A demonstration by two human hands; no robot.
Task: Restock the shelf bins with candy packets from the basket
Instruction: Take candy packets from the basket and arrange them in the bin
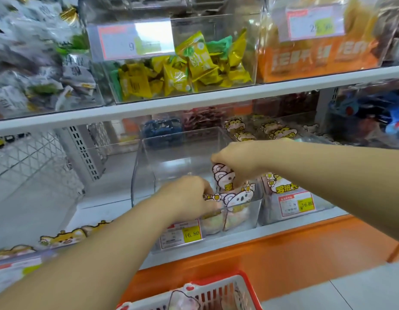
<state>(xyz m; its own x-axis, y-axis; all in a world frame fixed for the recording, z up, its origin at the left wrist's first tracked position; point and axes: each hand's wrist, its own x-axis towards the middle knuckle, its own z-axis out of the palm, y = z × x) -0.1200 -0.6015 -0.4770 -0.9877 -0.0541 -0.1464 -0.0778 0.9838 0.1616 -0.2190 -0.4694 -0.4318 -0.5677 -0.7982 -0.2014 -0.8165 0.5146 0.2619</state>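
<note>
Basket [246,279] lowest in view, spare packets [183,298] still inside. Clear bin [171,153] on lower shelf [294,225] mostly bare; restock looks barely begun. Left hand [187,195] grips koala packet [239,198] low in bin; right hand [236,159] pinches second packet [223,175] just above.

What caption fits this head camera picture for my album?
Left hand and right hand hold koala candy packets inside a clear bin.

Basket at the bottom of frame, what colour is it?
The basket has a red rim and white slatted walls; head view.
</note>
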